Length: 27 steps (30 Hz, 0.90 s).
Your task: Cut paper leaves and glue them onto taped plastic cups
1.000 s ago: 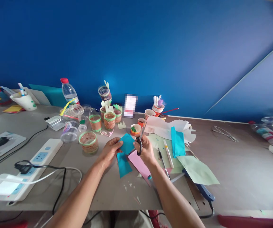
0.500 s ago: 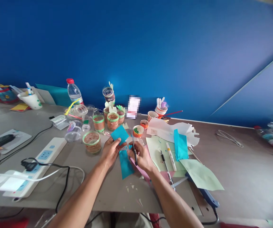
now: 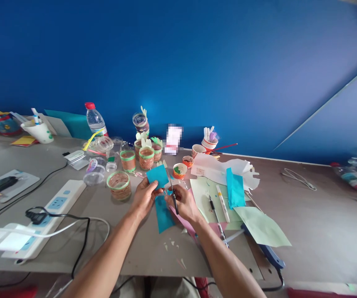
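Observation:
My left hand [image 3: 145,195] pinches a small piece of blue paper [image 3: 157,177] between thumb and fingers, above the table. Closed around the handles of black-handled scissors [image 3: 174,199] is my right hand [image 3: 184,203], just to the right of the paper. The blades point away from me, along the paper's right edge; I cannot tell whether they touch it. Below both hands a longer blue paper strip [image 3: 165,219] lies on the table, partly over pink paper [image 3: 183,219]. Small paper scraps [image 3: 172,244] are scattered nearer to me.
A wrapped jar [image 3: 118,186] and several decorated cups [image 3: 146,158] stand beyond my left hand. A power strip [image 3: 56,207] with cables lies left. Rightward are a black pen [image 3: 216,215], a white marker [image 3: 223,203], green paper [image 3: 262,225] and a blue-handled tool [image 3: 273,257].
The scissor blades have swung to point more to the left, and the blue paper has tilted slightly. Both hands stay in nearly the same place.

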Available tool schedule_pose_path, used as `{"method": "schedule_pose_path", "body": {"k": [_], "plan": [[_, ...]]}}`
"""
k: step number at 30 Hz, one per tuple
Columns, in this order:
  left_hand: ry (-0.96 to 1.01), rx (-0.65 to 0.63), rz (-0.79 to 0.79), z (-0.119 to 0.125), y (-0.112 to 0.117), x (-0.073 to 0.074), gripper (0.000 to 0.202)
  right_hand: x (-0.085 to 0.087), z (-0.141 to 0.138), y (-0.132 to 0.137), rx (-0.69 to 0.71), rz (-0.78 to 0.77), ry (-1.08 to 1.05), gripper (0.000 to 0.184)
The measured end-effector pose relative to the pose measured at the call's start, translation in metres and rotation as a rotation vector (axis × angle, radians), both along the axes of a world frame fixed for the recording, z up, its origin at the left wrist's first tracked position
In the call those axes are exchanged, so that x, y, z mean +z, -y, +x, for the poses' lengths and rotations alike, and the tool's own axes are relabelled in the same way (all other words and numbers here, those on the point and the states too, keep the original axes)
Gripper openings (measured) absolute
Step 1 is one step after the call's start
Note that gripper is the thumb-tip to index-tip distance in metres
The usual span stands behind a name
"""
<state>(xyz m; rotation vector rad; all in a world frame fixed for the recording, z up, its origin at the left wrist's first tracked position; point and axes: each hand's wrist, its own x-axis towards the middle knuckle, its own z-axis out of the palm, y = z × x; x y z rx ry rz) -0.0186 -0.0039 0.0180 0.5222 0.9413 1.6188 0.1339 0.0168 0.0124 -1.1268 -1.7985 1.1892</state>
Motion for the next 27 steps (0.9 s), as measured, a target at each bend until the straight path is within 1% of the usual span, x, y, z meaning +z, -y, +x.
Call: {"method": "schedule_pose_path", "body": {"k": [6,13,17,21,27], "plan": [[-0.022,-0.044,-0.014,0.0000,0.0012,0.0007,0.028,0.0021,0.0000,0.0011,-0.029,0.005,0.074,0.021],[0.010,-0.020,0.003,-0.0016,0.0008,0.0022,0.027,-0.0016,0.0004,0.0001,0.007,-0.011,0.037,0.023],[0.026,-0.013,0.007,-0.0015,0.0008,0.0018,0.027,0.0000,-0.0002,0.0009,0.014,-0.039,0.030,0.024],[0.014,-0.036,-0.014,-0.0013,0.0010,0.0006,0.028,0.0018,-0.0004,0.0015,0.027,-0.058,0.017,0.024],[0.019,-0.056,-0.007,-0.0014,0.0002,0.0000,0.027,0.0021,-0.0010,0.0020,0.026,-0.086,0.000,0.022]]}}
